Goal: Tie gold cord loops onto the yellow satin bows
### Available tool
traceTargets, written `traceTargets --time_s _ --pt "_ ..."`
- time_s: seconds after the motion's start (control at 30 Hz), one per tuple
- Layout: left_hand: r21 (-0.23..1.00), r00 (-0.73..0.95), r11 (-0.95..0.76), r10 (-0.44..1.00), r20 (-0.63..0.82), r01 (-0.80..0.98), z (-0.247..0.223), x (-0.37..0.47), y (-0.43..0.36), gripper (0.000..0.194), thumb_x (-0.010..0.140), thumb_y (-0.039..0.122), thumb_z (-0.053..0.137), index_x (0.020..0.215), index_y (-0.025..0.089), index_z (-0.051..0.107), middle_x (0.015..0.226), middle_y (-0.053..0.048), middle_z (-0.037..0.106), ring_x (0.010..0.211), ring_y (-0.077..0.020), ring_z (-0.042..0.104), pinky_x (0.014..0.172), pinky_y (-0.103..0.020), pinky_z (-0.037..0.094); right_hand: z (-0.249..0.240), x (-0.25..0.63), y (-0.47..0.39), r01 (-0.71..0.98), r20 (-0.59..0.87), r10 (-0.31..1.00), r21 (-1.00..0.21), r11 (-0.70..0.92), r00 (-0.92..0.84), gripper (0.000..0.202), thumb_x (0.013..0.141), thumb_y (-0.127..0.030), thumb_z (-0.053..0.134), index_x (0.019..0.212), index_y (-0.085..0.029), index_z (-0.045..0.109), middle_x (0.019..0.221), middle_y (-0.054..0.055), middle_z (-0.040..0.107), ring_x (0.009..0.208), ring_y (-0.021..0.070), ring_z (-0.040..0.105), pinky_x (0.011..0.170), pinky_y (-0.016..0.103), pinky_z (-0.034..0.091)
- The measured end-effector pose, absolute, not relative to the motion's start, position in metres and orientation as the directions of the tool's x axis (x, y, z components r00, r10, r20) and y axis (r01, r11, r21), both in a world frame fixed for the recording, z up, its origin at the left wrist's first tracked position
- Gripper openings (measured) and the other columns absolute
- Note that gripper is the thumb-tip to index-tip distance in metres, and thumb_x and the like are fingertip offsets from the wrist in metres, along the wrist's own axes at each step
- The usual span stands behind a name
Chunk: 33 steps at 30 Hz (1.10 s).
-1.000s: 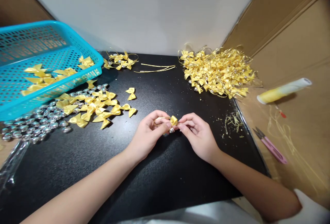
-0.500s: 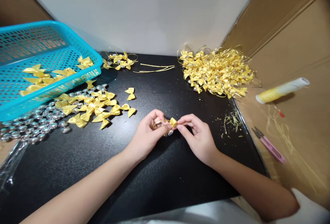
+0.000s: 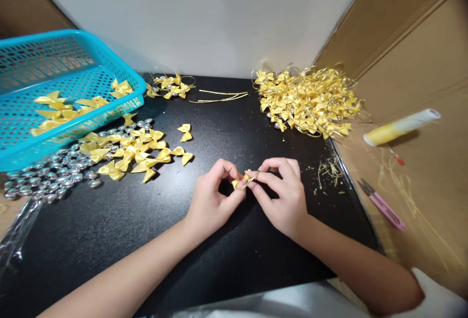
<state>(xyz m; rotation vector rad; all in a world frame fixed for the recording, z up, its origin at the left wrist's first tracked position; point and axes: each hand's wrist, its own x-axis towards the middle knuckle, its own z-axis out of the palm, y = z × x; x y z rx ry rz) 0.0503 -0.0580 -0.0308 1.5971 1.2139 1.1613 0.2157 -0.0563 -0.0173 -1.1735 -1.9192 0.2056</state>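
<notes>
Between my hands, over the front middle of the black table, is a yellow ribbon bow. My left hand pinches the bow between thumb and fingers and partly hides it. My right hand pinches a thin gold cord that curves in a loop beside the bow. The bead seen near the bow earlier is hidden now. Loose yellow bows lie left of my left hand, with silver beads farther left.
A blue basket holding several bows stands at the far left. Cut gold cords lie at the back. A heap of corded bows sits back right. Pink thread snips and a yellow-white roll lie to the right.
The bow has turned and shifted slightly left into my left fingers. My right fingers have moved up onto the cord loop, which was at my left hand. The silver bead has gone out of sight.
</notes>
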Motion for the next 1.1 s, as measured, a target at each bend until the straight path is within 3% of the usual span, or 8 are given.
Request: traceTargets --time_s 0.2,0.37,0.5,0.57,0.67,0.77,0.83,1.1 --pt "0.946 0.135 -0.202 0.976 0.172 0.255 -0.029 0.051 -0.059 0.016 0.081 0.013 0.061 0.080 0.021 0.047 0.071 0.004 0.055 0.066 -0.0107 0.055 0.065 -0.023 0.044 -0.020 0.215 -0.055 0.651 0.572 0.795 -0.528 0.545 -0.201 0.013 0.087 -0.015 0.065 0.078 -0.021 0.072 0.079 0.004 0.057 0.080 0.0187 0.051 0.073 0.035 0.044" --pt "0.999 0.110 -0.011 0.994 0.006 0.043 -0.027 0.053 -0.050 0.020 0.081 0.021 0.064 0.079 0.020 0.044 0.068 0.005 0.054 0.063 -0.0096 0.053 0.061 -0.022 0.043 -0.014 0.221 -0.056 0.536 0.630 0.764 -0.600 0.594 -0.141 0.013 0.089 -0.016 0.063 0.081 -0.023 0.069 0.077 0.001 0.049 0.077 0.0166 0.052 0.072 0.034 0.046" --pt "0.989 0.086 0.101 0.992 -0.093 -0.106 -0.026 0.050 -0.042 0.023 0.077 0.024 0.068 0.078 0.019 0.046 0.065 0.005 0.054 0.059 -0.0084 0.051 0.059 -0.020 0.042 -0.012 0.230 -0.055 0.186 0.563 0.815 -0.794 0.579 -0.135 0.011 0.093 -0.018 0.059 0.086 -0.025 0.065 0.094 0.003 0.061 0.081 0.0152 0.062 0.071 0.033 0.052" --pt "0.985 0.083 0.119 0.990 -0.109 -0.126 -0.026 0.049 -0.040 0.022 0.075 0.023 0.070 0.079 0.018 0.049 0.064 0.005 0.055 0.060 -0.0084 0.052 0.059 -0.020 0.042 -0.012 0.231 -0.054 -0.043 0.464 0.866 -0.885 0.464 -0.188 0.011 0.095 -0.019 0.056 0.091 -0.026 0.064 0.101 0.003 0.068 0.077 0.0136 0.068 0.067 0.031 0.056" --pt "0.985 0.066 0.138 0.989 -0.131 -0.106 -0.024 0.047 -0.038 0.018 0.074 0.021 0.070 0.077 0.017 0.053 0.063 0.006 0.055 0.059 -0.0078 0.051 0.059 -0.019 0.041 -0.011 0.227 -0.053 -0.223 0.268 0.930 -0.951 0.213 -0.251 0.008 0.094 -0.020 0.059 0.091 -0.023 0.066 0.089 0.002 0.074 0.070 0.0130 0.074 0.063 0.026 0.060" --pt "0.987 0.058 0.134 0.990 -0.129 -0.091 -0.022 0.045 -0.037 0.014 0.073 0.021 0.069 0.072 0.017 0.056 0.061 0.005 0.055 0.059 -0.0080 0.051 0.059 -0.019 0.040 -0.007 0.224 -0.053 -0.256 0.087 0.959 -0.966 0.016 -0.268 0.002 0.083 -0.020 0.073 0.084 -0.020 0.071 0.077 0.001 0.074 0.069 0.0146 0.075 0.066 0.025 0.063" --pt "0.989 0.059 0.121 0.991 -0.116 -0.086 -0.022 0.045 -0.036 0.013 0.073 0.023 0.070 0.071 0.017 0.059 0.063 0.004 0.059 0.060 -0.0088 0.052 0.060 -0.020 0.041 -0.004 0.227 -0.052 -0.284 0.054 0.954 -0.958 -0.034 -0.295 0.006 0.078 -0.018 0.077 0.082 -0.021 0.075 0.076 0.001 0.075 0.067 0.0141 0.075 0.065 0.023 0.064" --pt "0.972 0.085 0.223 0.972 -0.217 -0.072 -0.024 0.044 -0.037 0.015 0.069 0.029 0.074 0.075 0.016 0.070 0.076 -0.003 0.073 0.065 -0.0124 0.060 0.062 -0.023 0.045 0.008 0.245 -0.039 -0.416 0.185 0.971 -0.903 0.106 -0.154 0.012 0.073 -0.022 0.083 0.078 -0.032 0.077 0.073 -0.003 0.074 0.061 0.0092 0.073 0.056 0.016 0.061"
